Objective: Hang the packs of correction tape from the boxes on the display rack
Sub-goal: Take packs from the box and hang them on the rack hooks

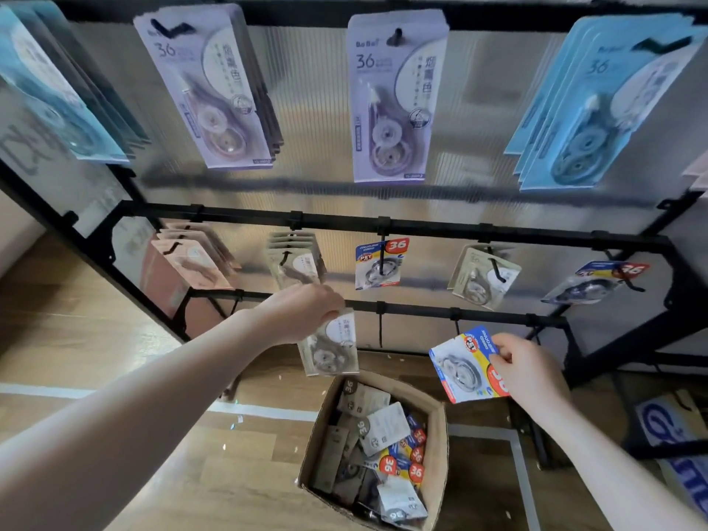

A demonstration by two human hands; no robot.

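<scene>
On the wooden floor [115, 320], just in front of the black display rack [421, 226], an open cardboard box [436, 435] is standing, and many packs of correction tape are lying in it in a loose heap, some grey-beige and some white and blue with red "36" circles. Above the box, the left hand [302, 314] is reaching toward the rack's lowest bar; its fingers are curling around the top of a grey-beige pack [331, 344], which is hanging down from the grip in front of that bar. To the right, the right hand [532, 371] is pinching a blue and white pack [465, 364] at its edge, and this pack is tilting, held in the air above the box's right rim and apart from the rack. On the middle bar, one more blue and white pack [379, 264] is hanging alone on a hook, between a row of grey packs [295, 258] and a single beige pack [482, 275]. On the top row, purple packs [394, 97] and light blue packs [597, 109] are hanging.
</scene>
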